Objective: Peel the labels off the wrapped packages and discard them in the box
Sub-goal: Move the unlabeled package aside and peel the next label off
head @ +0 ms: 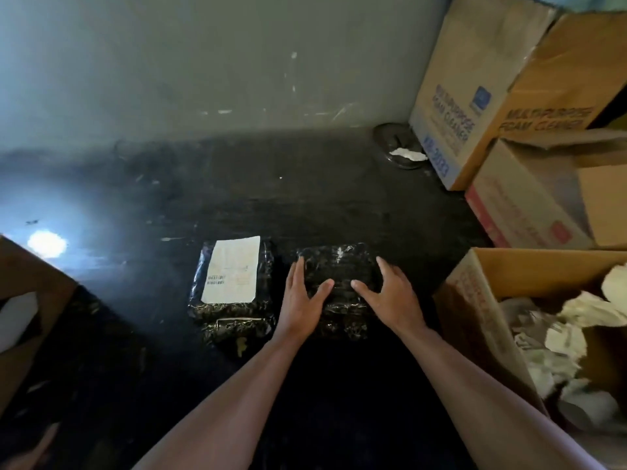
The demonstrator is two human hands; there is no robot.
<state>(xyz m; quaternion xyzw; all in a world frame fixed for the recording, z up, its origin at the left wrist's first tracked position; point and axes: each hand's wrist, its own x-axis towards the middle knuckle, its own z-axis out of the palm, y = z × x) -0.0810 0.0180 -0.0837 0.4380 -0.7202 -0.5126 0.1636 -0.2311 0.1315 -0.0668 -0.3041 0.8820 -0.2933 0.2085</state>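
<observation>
Two black wrapped packages lie side by side on the dark floor. The left package (234, 313) carries a white label (232, 270) on its top face. No label shows on the top of the right package (339, 266). My left hand (302, 300) rests flat on that package's left side, fingers spread. My right hand (386, 293) lies on its right side, fingers apart too, thumb pointing inward. Neither hand closes around anything. An open cardboard box (475, 300) at the right holds several crumpled white labels (576, 334).
Stacked cardboard cartons (475, 96) stand against the wall at the back right, with another open box (529, 198) in front. A round metal object (397, 144) with white paper lies near the wall. A brown box flap (30, 300) juts in at the left.
</observation>
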